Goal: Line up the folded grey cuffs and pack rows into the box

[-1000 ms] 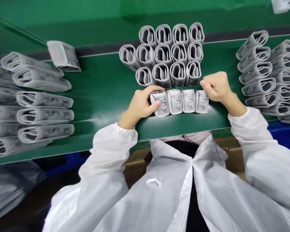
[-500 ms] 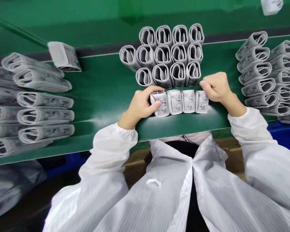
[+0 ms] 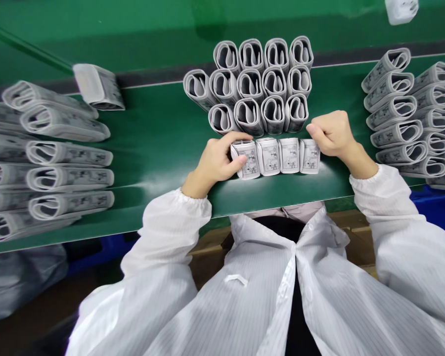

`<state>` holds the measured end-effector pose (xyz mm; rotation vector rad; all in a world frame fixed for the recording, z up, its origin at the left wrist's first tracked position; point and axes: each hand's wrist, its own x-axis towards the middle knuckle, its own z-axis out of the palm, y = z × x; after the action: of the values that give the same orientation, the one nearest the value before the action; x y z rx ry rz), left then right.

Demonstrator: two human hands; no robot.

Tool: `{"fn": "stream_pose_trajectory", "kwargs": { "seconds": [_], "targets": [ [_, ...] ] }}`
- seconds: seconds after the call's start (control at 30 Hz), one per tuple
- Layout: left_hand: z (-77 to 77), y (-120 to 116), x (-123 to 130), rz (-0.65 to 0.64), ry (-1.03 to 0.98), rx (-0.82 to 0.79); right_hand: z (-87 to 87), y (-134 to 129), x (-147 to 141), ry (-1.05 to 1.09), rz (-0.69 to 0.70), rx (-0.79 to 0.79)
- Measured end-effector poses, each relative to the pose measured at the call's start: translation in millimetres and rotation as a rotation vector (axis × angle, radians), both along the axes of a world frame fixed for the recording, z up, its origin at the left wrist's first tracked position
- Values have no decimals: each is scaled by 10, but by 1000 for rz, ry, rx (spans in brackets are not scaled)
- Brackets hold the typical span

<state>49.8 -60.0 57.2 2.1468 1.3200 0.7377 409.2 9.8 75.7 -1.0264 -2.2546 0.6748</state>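
Several folded grey fabric cuffs printed with line drawings stand in a short row on the green work surface [image 3: 163,148] before me. My left hand [image 3: 220,158] curls around the leftmost cuff [image 3: 249,165], thumb on its printed front and fingers over its top. At the other end, my right hand [image 3: 332,132] is closed in a fist against the upper right of the rightmost cuff [image 3: 310,157]. Its curled fingertips are hidden. Between them, two more cuffs [image 3: 270,157] stand side by side. Right behind the row is a stack of rolled cuffs [image 3: 250,84], coiled ends facing me.
More rolled cuffs [image 3: 70,178] are piled at the left, with a single cuff [image 3: 98,86] at the back edge. Another pile of cuffs [image 3: 396,111] stands at the right. A white object [image 3: 402,10] lies on the green band behind. Grey cloth [image 3: 22,279] shows at lower left.
The white object at the upper right has shifted a little to the left. The grey cloth at lower left has moved slightly. Both my hands and the cuffs look unchanged.
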Motion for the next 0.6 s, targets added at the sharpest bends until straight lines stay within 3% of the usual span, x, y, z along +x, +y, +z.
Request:
{"fn": "stream_pose_trajectory", "kwargs": {
  "seconds": [0.37, 0.6],
  "targets": [
    [20, 5, 6, 5, 9, -21, 23, -9, -1, -28, -2, -5],
    [28, -3, 12, -1, 30, -24, -75, 7, 11, 65, 57, 168]
  ]
}}
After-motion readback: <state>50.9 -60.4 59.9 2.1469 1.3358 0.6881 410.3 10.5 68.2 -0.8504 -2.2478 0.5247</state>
